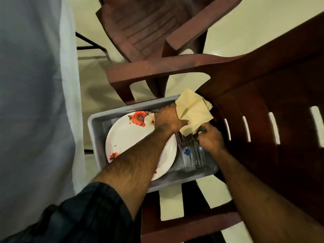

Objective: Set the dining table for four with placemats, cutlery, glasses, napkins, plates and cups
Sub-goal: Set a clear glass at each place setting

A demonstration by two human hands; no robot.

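Nearest the lens, a dark sleeve [84,213] runs up the left forearm toward a grey tub [98,123] sitting on a brown plastic chair [192,223]. Inside it, at the left, lies a white plate with red roses [129,135]. The left hand [168,120] has its fingers clamped on folded cream napkins [192,111], raised above the tub's far right corner. Below them stand clear glasses [191,155] (one with a blue mark). The right hand [210,135] curls around something dark at the napkins' lower edge; what it is, I cannot tell. This looks like the gathering stage: napkins coming out. Next, they need carrying to the dining surface, which is not clearly in view.
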